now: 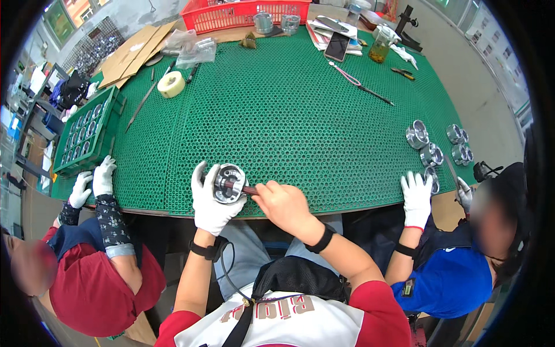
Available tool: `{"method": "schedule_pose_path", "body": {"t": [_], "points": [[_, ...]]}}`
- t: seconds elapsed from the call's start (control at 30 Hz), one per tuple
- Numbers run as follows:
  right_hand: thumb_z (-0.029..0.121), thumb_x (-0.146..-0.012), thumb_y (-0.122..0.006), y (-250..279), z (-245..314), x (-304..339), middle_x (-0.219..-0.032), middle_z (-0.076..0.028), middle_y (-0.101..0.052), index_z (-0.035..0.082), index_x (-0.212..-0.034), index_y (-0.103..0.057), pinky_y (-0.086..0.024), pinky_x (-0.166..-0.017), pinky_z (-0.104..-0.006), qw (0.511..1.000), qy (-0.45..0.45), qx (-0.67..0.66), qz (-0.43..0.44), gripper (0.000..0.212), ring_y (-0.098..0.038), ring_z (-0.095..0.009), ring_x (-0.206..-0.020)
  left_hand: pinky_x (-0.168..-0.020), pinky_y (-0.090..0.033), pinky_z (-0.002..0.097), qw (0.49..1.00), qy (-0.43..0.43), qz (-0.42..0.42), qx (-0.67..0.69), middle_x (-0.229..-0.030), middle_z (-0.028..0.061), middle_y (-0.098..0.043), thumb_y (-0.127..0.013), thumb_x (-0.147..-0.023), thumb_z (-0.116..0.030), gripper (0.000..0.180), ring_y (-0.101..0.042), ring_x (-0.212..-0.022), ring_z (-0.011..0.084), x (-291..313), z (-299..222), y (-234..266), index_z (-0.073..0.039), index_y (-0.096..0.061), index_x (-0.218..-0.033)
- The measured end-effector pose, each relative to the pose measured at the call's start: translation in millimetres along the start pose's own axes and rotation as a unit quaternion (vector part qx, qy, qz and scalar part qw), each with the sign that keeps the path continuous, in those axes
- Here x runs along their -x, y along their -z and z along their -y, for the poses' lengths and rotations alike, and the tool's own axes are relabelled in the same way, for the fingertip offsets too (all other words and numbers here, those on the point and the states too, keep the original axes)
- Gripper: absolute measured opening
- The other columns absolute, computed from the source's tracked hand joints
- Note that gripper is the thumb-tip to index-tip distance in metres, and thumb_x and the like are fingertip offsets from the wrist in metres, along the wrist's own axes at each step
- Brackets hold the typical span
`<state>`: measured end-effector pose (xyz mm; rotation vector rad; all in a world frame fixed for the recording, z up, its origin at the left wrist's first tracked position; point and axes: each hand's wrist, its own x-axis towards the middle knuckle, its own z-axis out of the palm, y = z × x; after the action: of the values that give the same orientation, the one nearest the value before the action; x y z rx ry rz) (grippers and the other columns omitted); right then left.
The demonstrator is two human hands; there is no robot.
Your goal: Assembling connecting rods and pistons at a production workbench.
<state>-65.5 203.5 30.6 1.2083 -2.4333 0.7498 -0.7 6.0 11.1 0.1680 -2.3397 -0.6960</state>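
Over the table's near edge, my left hand [209,208], in a white glove, grips a round silver piston [232,173] with its hollow inside turned up. My right hand [284,207] is bare and closed around a thin reddish-brown stick [250,190]. The stick's far end reaches into the piston's hollow; its tip cannot be told apart from the metal there.
Green perforated matting [277,104] covers the table. On the left, a co-worker's gloved hands rest by a green crate [87,136] of metal parts. Another co-worker's gloved hand [417,199] is beside several pistons [417,134] on the right. Tape [171,84], a phone [337,46] and a red basket [245,16] lie farther back.
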Motion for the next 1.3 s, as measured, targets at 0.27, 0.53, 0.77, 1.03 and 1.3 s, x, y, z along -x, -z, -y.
{"method": "schedule_pose_path", "body": {"t": [0.27, 0.53, 0.77, 1.03, 1.3], "points": [[0.030, -0.089, -0.074, 53.4, -43.3, 54.6, -0.076, -0.007, -0.062, 0.014, -0.102, -0.072, -0.054, -0.059, -0.0417, 0.992, -0.076, -0.074, 0.061, 0.021, -0.066, -0.030, -0.066, -0.103, -0.052, 0.0435, 0.990, 0.128, 0.051, 0.029, -0.143, 0.0201, -0.049, -0.094, -0.049, -0.023, 0.093, -0.057, -0.125, 0.0363, 6.4, -7.9, 6.2, -0.012, -0.060, -0.136], [0.015, -0.092, -0.075, 42.7, -89.0, 65.0, -0.079, -0.007, -0.069, -0.003, -0.105, -0.074, -0.047, -0.061, -0.0298, 0.922, -0.303, -0.200, -0.133, 0.023, -0.060, -0.013, -0.066, -0.102, -0.051, 0.0430, 0.667, 0.324, 0.021, 0.670, -0.134, 0.0148, -0.060, -0.082, -0.080, -0.024, 0.068, -0.062, -0.119, 0.0291, -20.3, 31.2, 45.2, -0.005, -0.053, -0.139], [0.017, -0.098, -0.070, 52.2, -100.9, 65.5, -0.067, 0.005, -0.055, 0.000, -0.111, -0.074, -0.032, -0.047, -0.0216, 0.825, -0.437, -0.348, -0.090, 0.021, -0.045, -0.001, -0.054, -0.090, -0.054, 0.0492, 0.332, 0.420, -0.081, 0.841, -0.141, 0.0130, -0.055, -0.065, -0.089, -0.048, 0.060, -0.054, -0.121, 0.0368, -41.7, 31.5, 84.0, -0.014, -0.055, -0.138], [0.019, -0.098, -0.071, 48.9, -97.6, 68.8, -0.067, 0.004, -0.058, 0.000, -0.110, -0.074, -0.035, -0.047, -0.0218, 0.821, -0.435, -0.359, -0.090, 0.023, -0.048, -0.002, -0.053, -0.090, -0.055, 0.0377, 0.529, 0.313, -0.196, 0.764, -0.115, 0.0082, -0.071, -0.067, -0.091, -0.029, 0.037, -0.066, -0.105, 0.0246, -70.6, 86.6, 91.7, -0.010, -0.067, -0.122], [0.020, -0.097, -0.070, 44.8, -92.3, 69.8, -0.066, 0.000, -0.056, 0.000, -0.108, -0.074, -0.041, -0.055, -0.0270, 0.871, -0.394, -0.278, -0.092, 0.023, -0.050, -0.007, -0.061, -0.106, -0.045, 0.0493, 0.921, 0.212, 0.040, -0.323, -0.135, 0.0241, -0.056, -0.080, -0.079, -0.043, 0.067, -0.053, -0.126, 0.0428, -73.7, 135.5, 99.6, -0.021, -0.060, -0.139]]}}
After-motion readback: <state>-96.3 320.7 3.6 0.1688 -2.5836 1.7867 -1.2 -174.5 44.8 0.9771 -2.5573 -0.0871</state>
